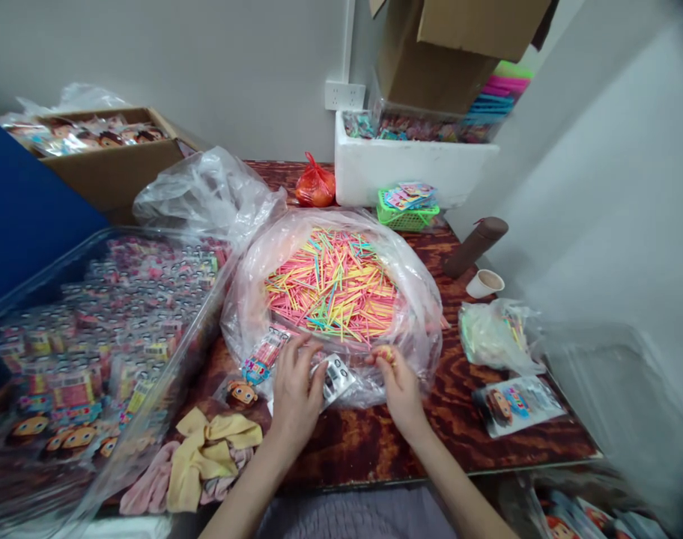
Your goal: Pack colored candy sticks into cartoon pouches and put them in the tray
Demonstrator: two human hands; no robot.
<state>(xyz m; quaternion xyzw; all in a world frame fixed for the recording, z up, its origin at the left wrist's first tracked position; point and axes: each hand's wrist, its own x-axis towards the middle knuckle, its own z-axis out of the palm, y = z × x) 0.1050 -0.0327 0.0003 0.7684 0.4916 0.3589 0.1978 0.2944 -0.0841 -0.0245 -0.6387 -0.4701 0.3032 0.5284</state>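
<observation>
My left hand lies over small printed plastic packets, palm down, fingers stretched forward and thumb apart. Its thumb touches a silvery packet with dark glasses-like prints. Left of the fingers is a packet filled with pink sticks, a cartoon face below it. My right hand is closed in a pinch on a small bunch of coloured sticks, mostly hidden by the fingers. Just beyond both hands, a clear plastic bag stands wide open, full of thin pink, yellow, green and blue sticks.
A clear bin of filled packets stands left, yellow and pink cloths near it. Rightward are a brown flask, paper cup, plastic bag and flat packet. Behind sit a green basket and white foam box.
</observation>
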